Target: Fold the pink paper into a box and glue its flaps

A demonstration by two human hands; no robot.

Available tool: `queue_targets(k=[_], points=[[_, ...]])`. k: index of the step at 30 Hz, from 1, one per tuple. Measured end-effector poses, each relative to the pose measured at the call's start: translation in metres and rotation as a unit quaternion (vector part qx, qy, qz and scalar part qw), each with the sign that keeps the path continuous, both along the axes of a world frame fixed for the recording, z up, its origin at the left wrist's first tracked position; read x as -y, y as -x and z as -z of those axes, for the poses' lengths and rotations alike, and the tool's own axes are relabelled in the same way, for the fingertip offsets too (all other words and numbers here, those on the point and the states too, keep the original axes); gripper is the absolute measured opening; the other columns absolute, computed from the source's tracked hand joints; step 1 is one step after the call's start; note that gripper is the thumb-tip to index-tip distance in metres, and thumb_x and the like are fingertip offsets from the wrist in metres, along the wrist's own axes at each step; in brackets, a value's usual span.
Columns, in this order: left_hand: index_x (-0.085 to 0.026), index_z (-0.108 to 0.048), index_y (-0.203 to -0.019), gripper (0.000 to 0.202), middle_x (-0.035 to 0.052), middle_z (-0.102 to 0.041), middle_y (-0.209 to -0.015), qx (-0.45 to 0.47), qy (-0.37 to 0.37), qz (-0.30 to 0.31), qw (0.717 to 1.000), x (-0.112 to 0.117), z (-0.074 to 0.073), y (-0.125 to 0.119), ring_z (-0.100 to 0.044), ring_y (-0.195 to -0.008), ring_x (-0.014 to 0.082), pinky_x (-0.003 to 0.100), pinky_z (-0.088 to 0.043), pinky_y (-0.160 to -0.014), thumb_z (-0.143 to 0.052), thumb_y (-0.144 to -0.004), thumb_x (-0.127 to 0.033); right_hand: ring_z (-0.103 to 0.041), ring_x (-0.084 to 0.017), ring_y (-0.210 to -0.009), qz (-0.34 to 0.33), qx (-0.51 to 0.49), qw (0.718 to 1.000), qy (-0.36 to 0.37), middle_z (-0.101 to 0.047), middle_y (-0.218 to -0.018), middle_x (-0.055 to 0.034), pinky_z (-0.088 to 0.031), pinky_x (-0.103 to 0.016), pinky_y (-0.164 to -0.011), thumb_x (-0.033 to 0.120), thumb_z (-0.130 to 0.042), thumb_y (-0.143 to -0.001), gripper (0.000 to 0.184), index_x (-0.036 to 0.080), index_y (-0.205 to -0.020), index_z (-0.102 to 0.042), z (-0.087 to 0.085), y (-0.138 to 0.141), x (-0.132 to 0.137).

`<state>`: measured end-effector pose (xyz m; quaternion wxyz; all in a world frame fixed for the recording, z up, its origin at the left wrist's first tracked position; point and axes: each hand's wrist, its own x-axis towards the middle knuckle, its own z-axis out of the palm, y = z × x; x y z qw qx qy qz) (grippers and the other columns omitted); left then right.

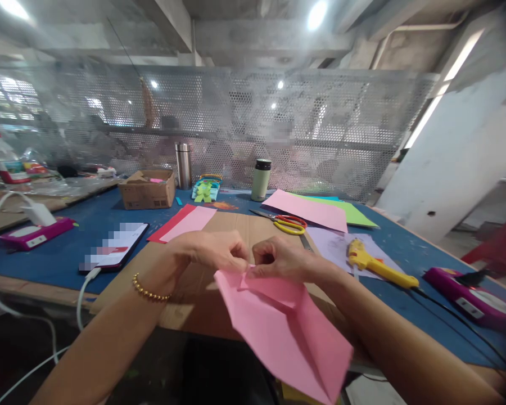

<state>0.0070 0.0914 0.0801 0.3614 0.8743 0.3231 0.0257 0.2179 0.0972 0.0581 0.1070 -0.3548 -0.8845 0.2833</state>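
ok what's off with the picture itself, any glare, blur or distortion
Head view, top: ceiling lights blown out; head view, back: perforated screen hazy; head view, edges: wide-angle stretch, dark upper right corner; head view, left: phone partly pixelated; head view, centre: left hand, right hand, pink paper fairly clear.

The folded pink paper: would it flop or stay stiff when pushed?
The folded pink paper is probably light and easily crumpled, as its edges look thin. Its creases may add stiffness: the panels sit at angles though the left hand and right hand grip one end.
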Motion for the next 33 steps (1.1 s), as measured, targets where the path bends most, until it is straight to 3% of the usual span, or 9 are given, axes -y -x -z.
queue_targets(k=[5,11,15,25,30,33], points=[[-0.017,-0.049,-0.060,0.018,-0.0043,-0.031,-0.060,0.014,0.005,0.016,1.000,-0.0021,0.0028,-0.0016,-0.029,-0.055,0.0097,0.024,-0.022,-0.049,-0.048,-0.074,-0.027,-0.033,-0.007,-0.054,-0.001,-0.005,1.000,0.018,-0.041,-0.058,0.0070,-0.021,-0.021,-0.046,0.042,-0.068,-0.078,0.031,0.017,-0.067,-0.054,0.0007,0.0012,0.0013],[-0.018,-0.034,-0.055,0.020,-0.0045,-0.022,-0.059,0.035,-0.028,0.067,0.997,-0.0044,0.0034,-0.0021,-0.023,-0.054,0.0087,0.026,-0.017,-0.049,-0.043,-0.072,-0.019,-0.034,-0.007,-0.053,-0.017,-0.015,0.999,0.027,-0.042,-0.058,0.0068,-0.023,-0.021,-0.046,0.045,-0.067,-0.079,0.035,0.016,-0.065,-0.053,0.0001,0.0022,0.0022],[-0.018,-0.032,-0.055,0.020,-0.0044,-0.023,-0.059,0.045,-0.040,0.086,0.994,-0.0042,0.0011,-0.0015,-0.022,-0.053,0.0085,0.026,-0.016,-0.049,-0.042,-0.072,-0.017,-0.033,-0.006,-0.052,-0.025,-0.024,0.999,0.030,-0.039,-0.057,0.0071,-0.021,-0.021,-0.045,0.047,-0.066,-0.080,0.038,0.016,-0.064,-0.050,-0.0014,0.0022,0.0033],[-0.018,-0.043,-0.052,0.018,-0.0047,-0.026,-0.053,-0.029,-0.027,0.043,0.998,0.0005,-0.0004,-0.0038,-0.024,-0.049,0.0087,0.027,-0.016,-0.046,-0.048,-0.069,-0.020,-0.033,-0.007,-0.053,-0.028,0.011,1.000,-0.001,-0.043,-0.059,0.0064,-0.023,-0.022,-0.046,0.042,-0.066,-0.081,0.032,0.016,-0.066,-0.053,0.0034,0.0064,0.0035],[-0.018,-0.039,-0.052,0.021,-0.0048,-0.025,-0.053,-0.023,-0.072,0.027,0.997,0.0012,-0.0001,-0.0048,-0.022,-0.048,0.0084,0.027,-0.014,-0.045,-0.048,-0.070,-0.021,-0.032,-0.007,-0.054,-0.001,-0.004,1.000,-0.028,-0.041,-0.059,0.0058,-0.022,-0.022,-0.046,0.048,-0.064,-0.081,0.039,0.016,-0.062,-0.050,0.0069,0.0078,0.0028],[-0.018,-0.037,-0.050,0.023,-0.0044,-0.024,-0.054,-0.013,-0.092,0.042,0.995,-0.0006,0.0005,-0.0037,-0.022,-0.049,0.0085,0.027,-0.015,-0.046,-0.048,-0.070,-0.021,-0.031,-0.007,-0.053,-0.022,0.012,0.999,-0.020,-0.038,-0.059,0.0061,-0.020,-0.022,-0.046,0.047,-0.063,-0.081,0.040,0.017,-0.062,-0.047,0.0023,0.0043,0.0026]])
